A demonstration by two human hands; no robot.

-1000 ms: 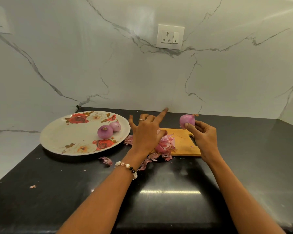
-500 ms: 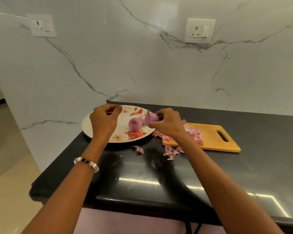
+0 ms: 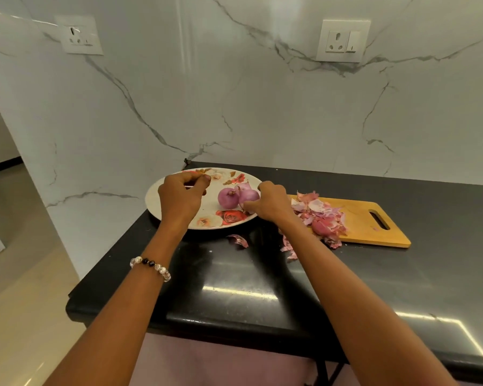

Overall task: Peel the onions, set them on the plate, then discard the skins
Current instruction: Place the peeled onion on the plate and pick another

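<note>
1. Near me: loose skin [image 3: 238, 240] on the counter [image 3: 262, 274], just in front of the plate [image 3: 156, 201].
2. Right hand [image 3: 271, 203] at plate's right edge, fingers curled round the third onion [image 3: 249, 196], beside the peeled onion [image 3: 228, 196]. I judge step = setting it down; next: let go.
3. Left hand [image 3: 182, 195] over plate, curled; can't tell if it pinches anything.
4. Skins [image 3: 318, 215] on the board [image 3: 374, 227], right of plate.
5. Vs 0.5 s ago: onion now lower, touching plate.

We see a glossy black tabletop [image 3: 346, 274] carrying a floral plate [image 3: 162, 211], a wooden cutting board [image 3: 374, 235] (handle slot rightward) and loose onion skins [image 3: 238, 240].
</note>
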